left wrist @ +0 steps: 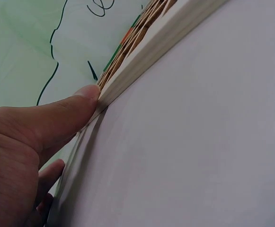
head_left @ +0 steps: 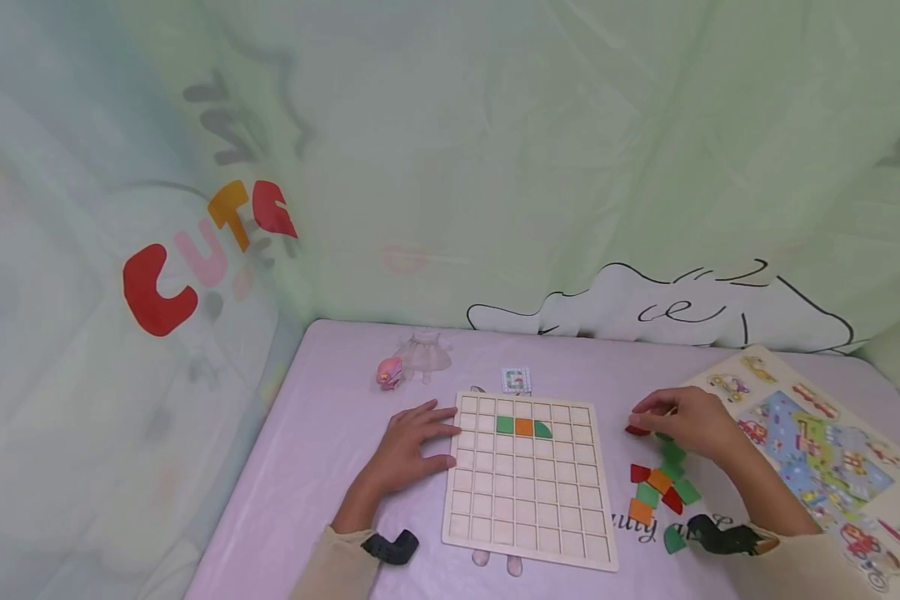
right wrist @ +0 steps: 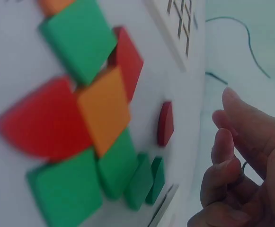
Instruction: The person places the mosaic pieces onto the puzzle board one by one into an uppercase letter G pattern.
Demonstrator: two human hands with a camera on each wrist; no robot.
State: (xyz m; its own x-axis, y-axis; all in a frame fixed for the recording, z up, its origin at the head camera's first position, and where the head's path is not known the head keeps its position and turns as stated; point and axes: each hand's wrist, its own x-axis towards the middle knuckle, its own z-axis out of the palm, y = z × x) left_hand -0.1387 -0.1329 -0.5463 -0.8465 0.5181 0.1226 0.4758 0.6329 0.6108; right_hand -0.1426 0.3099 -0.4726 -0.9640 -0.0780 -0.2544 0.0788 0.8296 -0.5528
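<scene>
A wooden grid board [head_left: 528, 500] lies on the table with a green square [head_left: 505, 425], an orange square [head_left: 523, 427] and a green quarter-round piece [head_left: 542, 429] in one of its upper rows. My left hand [head_left: 412, 446] rests along the board's left edge, fingers spread. The left wrist view shows its thumb [left wrist: 87, 92] against the board's side. Over the loose pieces at the board's right hovers my right hand [head_left: 686, 421], its fingers loosely bent with nothing between them. A red piece [right wrist: 165, 124] lies on the table, apart from the fingertips in the right wrist view.
Loose red, green and orange pieces [head_left: 660, 481] cluster right of the board, with a green quarter-round [head_left: 675, 538] nearer me. A picture puzzle board [head_left: 817, 450] lies at the far right. Behind the grid board are a small pink toy [head_left: 389, 372] and a small patterned card [head_left: 516, 381].
</scene>
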